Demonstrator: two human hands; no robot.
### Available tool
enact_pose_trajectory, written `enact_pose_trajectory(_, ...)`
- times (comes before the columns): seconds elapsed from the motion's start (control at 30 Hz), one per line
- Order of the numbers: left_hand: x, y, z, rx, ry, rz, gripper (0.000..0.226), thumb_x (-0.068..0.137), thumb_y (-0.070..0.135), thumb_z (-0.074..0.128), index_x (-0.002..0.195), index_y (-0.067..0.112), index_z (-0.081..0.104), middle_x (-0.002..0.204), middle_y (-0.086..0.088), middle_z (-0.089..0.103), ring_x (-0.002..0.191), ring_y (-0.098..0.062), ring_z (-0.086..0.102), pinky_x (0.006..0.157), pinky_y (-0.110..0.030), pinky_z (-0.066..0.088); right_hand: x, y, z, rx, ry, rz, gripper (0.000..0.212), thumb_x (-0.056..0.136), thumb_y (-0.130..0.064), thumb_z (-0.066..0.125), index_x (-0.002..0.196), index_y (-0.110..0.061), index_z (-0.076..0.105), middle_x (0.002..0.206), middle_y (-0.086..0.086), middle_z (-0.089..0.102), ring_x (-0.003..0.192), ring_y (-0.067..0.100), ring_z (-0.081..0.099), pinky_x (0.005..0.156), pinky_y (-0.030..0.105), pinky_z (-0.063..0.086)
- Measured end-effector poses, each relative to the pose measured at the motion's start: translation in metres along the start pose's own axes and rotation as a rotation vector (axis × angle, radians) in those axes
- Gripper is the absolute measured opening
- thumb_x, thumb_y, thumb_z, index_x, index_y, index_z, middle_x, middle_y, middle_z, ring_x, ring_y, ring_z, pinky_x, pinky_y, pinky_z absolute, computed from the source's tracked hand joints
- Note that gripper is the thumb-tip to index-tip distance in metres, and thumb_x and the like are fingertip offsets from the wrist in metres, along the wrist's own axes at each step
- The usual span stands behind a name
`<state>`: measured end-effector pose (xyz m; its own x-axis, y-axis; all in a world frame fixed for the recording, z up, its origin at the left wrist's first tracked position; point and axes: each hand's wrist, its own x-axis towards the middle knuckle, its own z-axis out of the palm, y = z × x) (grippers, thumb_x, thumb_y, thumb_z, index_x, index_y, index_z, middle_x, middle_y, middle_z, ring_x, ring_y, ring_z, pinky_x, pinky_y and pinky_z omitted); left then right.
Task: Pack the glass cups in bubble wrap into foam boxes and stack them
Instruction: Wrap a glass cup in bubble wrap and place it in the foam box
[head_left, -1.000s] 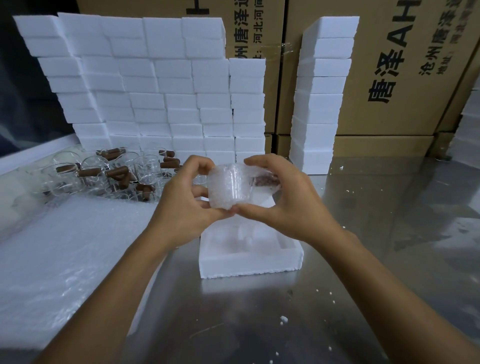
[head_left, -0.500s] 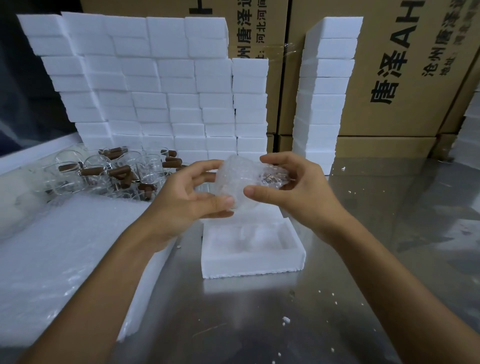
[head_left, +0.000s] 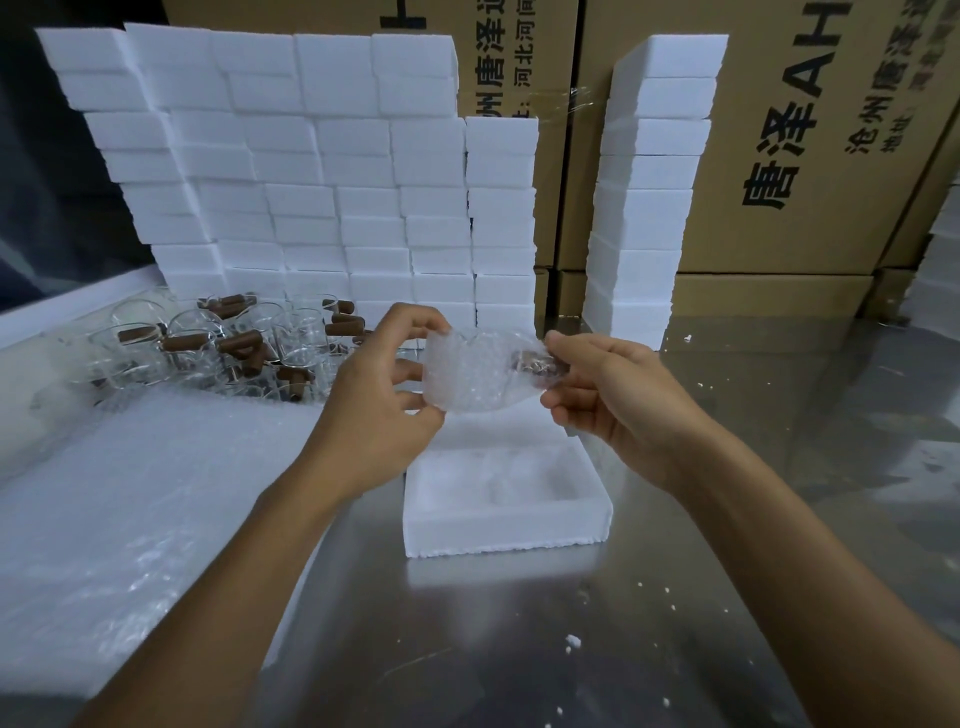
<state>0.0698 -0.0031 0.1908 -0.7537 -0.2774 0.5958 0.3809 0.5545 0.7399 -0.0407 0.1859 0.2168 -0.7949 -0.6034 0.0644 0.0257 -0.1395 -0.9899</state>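
Head view. Metal table (head_left: 727, 519): spans lower frame, white crumbs scattered. Cardboard cartons (head_left: 779, 156): 12 to 2 o'clock, behind table. Wall of foam boxes (head_left: 311, 171): 10 to 12 o'clock; single column (head_left: 649, 182) at 1 o'clock. Bubble wrap sheets (head_left: 130, 493): 8 to 9 o'clock. Open foam box (head_left: 504, 530): centre, on table. Bare glass cups (head_left: 208, 343), brown handles: 10 o'clock. Wrapped cup (head_left: 478, 369): in air above open box. Left hand (head_left: 384, 395): fingers curled, pinching wrap edge. Right hand (head_left: 608, 395): pinching handle end.
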Motion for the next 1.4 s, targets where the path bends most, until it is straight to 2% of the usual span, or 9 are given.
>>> enact_pose_trajectory(0.23, -0.004, 0.005, 0.006, 0.105, 0.042, 0.060, 0.078, 0.070, -0.014, 0.068, 0.099, 0.056, 0.048, 0.110, 0.034, 0.049, 0.090, -0.010, 0.063, 0.065, -0.015, 0.052, 0.000, 0.001, 0.003, -0.269, 0.023, 0.094, 0.032, 0.088, -0.055, 0.064, 0.089, -0.024, 0.071, 0.069, -0.001, 0.071, 0.054, 0.010, 0.062, 0.053, 0.022, 0.052)
enact_pose_trajectory(0.47, -0.007, 0.006, 0.015, 0.159, 0.011, 0.045, 0.074, 0.069, -0.007, 0.075, 0.100, 0.054, 0.046, 0.115, 0.030, 0.046, 0.097, -0.012, 0.062, 0.071, -0.022, 0.059, 0.002, 0.006, 0.009, 0.054, 0.022, 0.075, 0.023, 0.093, -0.024, 0.065, 0.075, -0.010, 0.062, 0.059, 0.003, 0.062, 0.048, 0.011, 0.054, 0.048, 0.021, 0.047)
enact_pose_trajectory(0.57, -0.007, 0.005, 0.013, -0.021, -0.074, -0.081, 0.078, 0.063, 0.009, 0.085, 0.120, 0.047, 0.047, 0.124, 0.021, 0.049, 0.103, -0.018, 0.066, 0.075, -0.031, 0.061, 0.004, 0.008, 0.007, 0.056, 0.019, 0.074, 0.023, 0.093, -0.022, 0.066, 0.075, -0.009, 0.063, 0.060, 0.003, 0.061, 0.049, 0.011, 0.052, 0.049, 0.021, 0.048)
enact_pose_trajectory(0.63, -0.007, 0.006, 0.010, -0.108, -0.105, -0.167, 0.089, 0.060, 0.018, 0.090, 0.133, 0.043, 0.045, 0.125, 0.008, 0.055, 0.103, -0.012, 0.067, 0.077, -0.026, 0.058, 0.004, 0.008, 0.005, 0.001, 0.005, 0.058, 0.022, 0.094, -0.023, 0.065, 0.076, -0.009, 0.065, 0.061, 0.003, 0.063, 0.051, 0.010, 0.053, 0.051, 0.021, 0.048)
enact_pose_trajectory(0.73, -0.007, 0.007, 0.004, -0.157, -0.134, -0.256, 0.083, 0.065, 0.027, 0.090, 0.136, 0.038, 0.049, 0.117, 0.013, 0.059, 0.095, 0.003, 0.067, 0.074, -0.012, 0.052, 0.003, 0.011, 0.004, -0.176, -0.023, -0.017, 0.024, 0.094, -0.023, 0.064, 0.074, -0.011, 0.068, 0.064, 0.002, 0.066, 0.052, 0.009, 0.056, 0.055, 0.021, 0.050)
enact_pose_trajectory(0.83, -0.007, 0.005, -0.002, -0.029, -0.212, -0.312, 0.072, 0.068, 0.029, 0.087, 0.132, 0.038, 0.053, 0.117, 0.010, 0.059, 0.098, -0.008, 0.068, 0.083, -0.021, 0.055, 0.003, 0.012, 0.006, -0.323, -0.064, -0.090, 0.025, 0.093, -0.025, 0.065, 0.074, -0.010, 0.069, 0.065, 0.002, 0.067, 0.055, 0.010, 0.058, 0.057, 0.021, 0.050)
enact_pose_trajectory(0.97, -0.008, 0.005, -0.007, 0.135, -0.301, -0.338, 0.067, 0.060, 0.032, 0.086, 0.120, 0.038, 0.056, 0.108, 0.015, 0.057, 0.092, -0.010, 0.064, 0.074, -0.018, 0.052, 0.003, 0.016, 0.010, -0.425, -0.114, -0.143, 0.031, 0.094, -0.028, 0.065, 0.087, 0.001, 0.072, 0.065, 0.003, 0.069, 0.055, 0.009, 0.059, 0.054, 0.019, 0.049)
enact_pose_trajectory(1.17, -0.011, 0.000, -0.008, 0.360, -0.411, -0.388, 0.066, 0.057, 0.032, 0.085, 0.114, 0.034, 0.052, 0.107, 0.012, 0.058, 0.088, -0.020, 0.064, 0.081, -0.039, 0.057, 0.006, 0.029, 0.013, -0.556, -0.217, -0.082, 0.029, 0.096, -0.029, 0.064, 0.085, -0.004, 0.071, 0.068, 0.002, 0.072, 0.057, 0.006, 0.063, 0.055, 0.015, 0.050)
enact_pose_trajectory(1.4, -0.012, -0.010, -0.006, 0.491, -0.403, -0.398, 0.064, 0.060, 0.026, 0.085, 0.113, 0.036, 0.051, 0.103, 0.019, 0.057, 0.084, -0.005, 0.063, 0.070, -0.023, 0.054, 0.012, 0.038, 0.009, -0.699, -0.247, -0.088, 0.022, 0.095, -0.029, 0.065, 0.080, -0.013, 0.071, 0.074, -0.004, 0.073, 0.060, 0.005, 0.065, 0.058, 0.016, 0.051)
